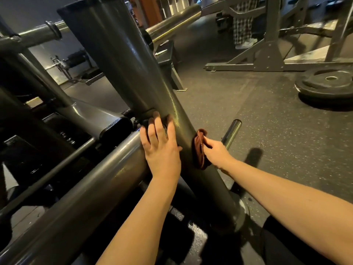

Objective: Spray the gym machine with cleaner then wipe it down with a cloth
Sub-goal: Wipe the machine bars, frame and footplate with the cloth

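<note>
A thick dark grey steel post [122, 60] of the gym machine slants across the middle of the view. My left hand [160, 148] lies flat against its left side where a second tube [91, 180] joins, fingers straight. On the post's right side my right hand [215, 150] grips a reddish-brown cloth [200, 148] and presses it to the metal. No spray bottle is in view.
A chrome weight peg [232, 133] sticks up just right of my right hand. Black weight plates [324, 85] lie on the speckled rubber floor at right. Another rack frame [271, 48] stands behind, with a person's checked trousers [242, 25] by it. A bench [168, 56] stands beyond the post.
</note>
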Demonstrator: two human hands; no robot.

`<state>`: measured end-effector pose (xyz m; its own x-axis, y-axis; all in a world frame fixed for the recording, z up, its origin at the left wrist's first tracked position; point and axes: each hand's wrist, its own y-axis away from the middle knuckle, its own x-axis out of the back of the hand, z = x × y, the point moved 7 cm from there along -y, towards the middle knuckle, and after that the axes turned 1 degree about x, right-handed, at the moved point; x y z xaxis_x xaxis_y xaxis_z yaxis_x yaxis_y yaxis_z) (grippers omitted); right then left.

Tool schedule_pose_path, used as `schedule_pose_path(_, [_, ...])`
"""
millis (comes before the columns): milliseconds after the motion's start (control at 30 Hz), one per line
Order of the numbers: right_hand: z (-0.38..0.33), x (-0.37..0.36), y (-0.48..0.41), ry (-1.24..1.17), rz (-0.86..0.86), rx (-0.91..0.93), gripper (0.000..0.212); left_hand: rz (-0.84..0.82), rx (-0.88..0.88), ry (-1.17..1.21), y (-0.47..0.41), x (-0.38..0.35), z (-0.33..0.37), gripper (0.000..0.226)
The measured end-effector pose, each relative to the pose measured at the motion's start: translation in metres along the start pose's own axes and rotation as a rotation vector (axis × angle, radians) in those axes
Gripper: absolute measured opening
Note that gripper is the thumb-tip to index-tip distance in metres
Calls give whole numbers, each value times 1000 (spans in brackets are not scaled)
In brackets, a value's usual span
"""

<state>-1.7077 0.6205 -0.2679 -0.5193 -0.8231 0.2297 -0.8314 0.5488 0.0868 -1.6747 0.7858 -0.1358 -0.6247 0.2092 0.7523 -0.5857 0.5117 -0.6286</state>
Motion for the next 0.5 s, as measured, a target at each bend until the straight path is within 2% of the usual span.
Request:
schedule_pose_path(100, [41, 0, 6, 29, -40, -99, 39, 27, 1, -22, -1, 1, 1, 104])
schedule_pose_path(200, [47, 2, 3, -7, -53, -128, 38, 43, -4, -59, -1, 1, 3, 104])
schedule_pose_path(500, [-73, 7, -37, -96, -100, 180, 45, 49, -3, -87, 0, 3, 5, 102])
